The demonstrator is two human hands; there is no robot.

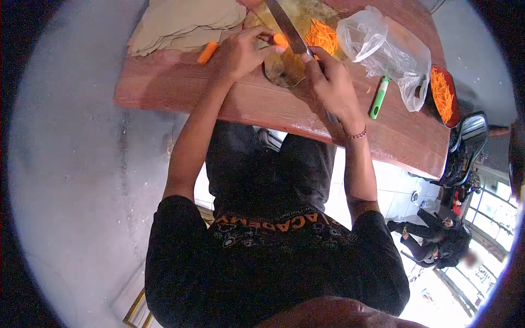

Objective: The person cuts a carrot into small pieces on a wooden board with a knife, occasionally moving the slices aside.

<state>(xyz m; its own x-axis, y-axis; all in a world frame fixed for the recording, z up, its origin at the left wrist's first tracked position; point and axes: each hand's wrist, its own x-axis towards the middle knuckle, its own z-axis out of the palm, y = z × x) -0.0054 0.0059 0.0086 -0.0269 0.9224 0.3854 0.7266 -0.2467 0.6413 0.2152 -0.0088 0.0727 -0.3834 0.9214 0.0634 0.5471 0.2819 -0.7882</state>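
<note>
My left hand (245, 50) pinches a short piece of carrot (280, 41) over a stained cutting board (284, 71). In my right hand (331, 79) is a kitchen knife (288, 26), gripped by the handle, its blade slanting up and left just beside the carrot piece. A heap of carrot shreds (321, 37) lies on the board to the right of the blade. Another carrot piece (208, 52) rests on the table left of my left wrist.
Brown sheets (186, 24) are stacked at the table's far left. To the right are a clear plastic bag (388, 46), a green-handled peeler (379, 98) and a dark tray (454, 121) of carrot shreds. A person (437, 238) sits in the background at right.
</note>
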